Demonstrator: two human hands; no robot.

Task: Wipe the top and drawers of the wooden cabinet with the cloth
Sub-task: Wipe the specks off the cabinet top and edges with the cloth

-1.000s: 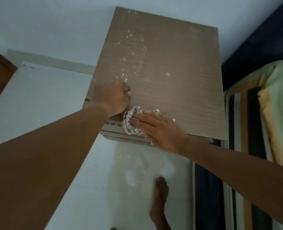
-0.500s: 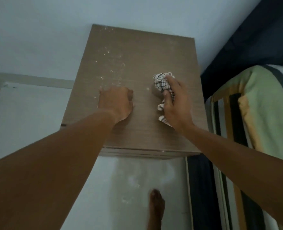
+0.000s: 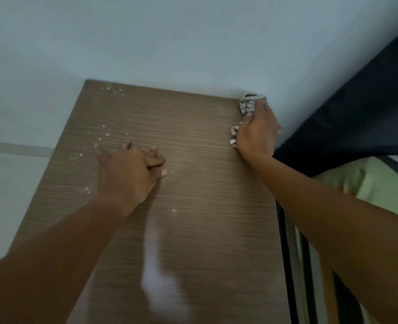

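Note:
The wooden cabinet's top (image 3: pixel 193 127) fills the middle of the view, brown with fine grain. White dust specks lie on its left and far-left part. My right hand (image 3: pixel 256 134) presses a checked white-and-black cloth (image 3: pixel 248 105) against the far right corner, by the wall. My left hand (image 3: pixel 132 171) rests on the top near the middle, fingers loosely curled, holding nothing. A pale smear runs down the near middle of the top. The drawers are out of sight.
A pale wall (image 3: pixel 170 43) stands directly behind the cabinet. A dark headboard (image 3: pixel 356 108) and a bed with green and striped bedding (image 3: pixel 368 188) sit close on the right. Pale floor (image 3: pixel 6 195) lies to the left.
My right hand has slid the cloth from the front edge across the top to the far right corner. My left hand has shifted toward the middle. The view has moved closer over the top.

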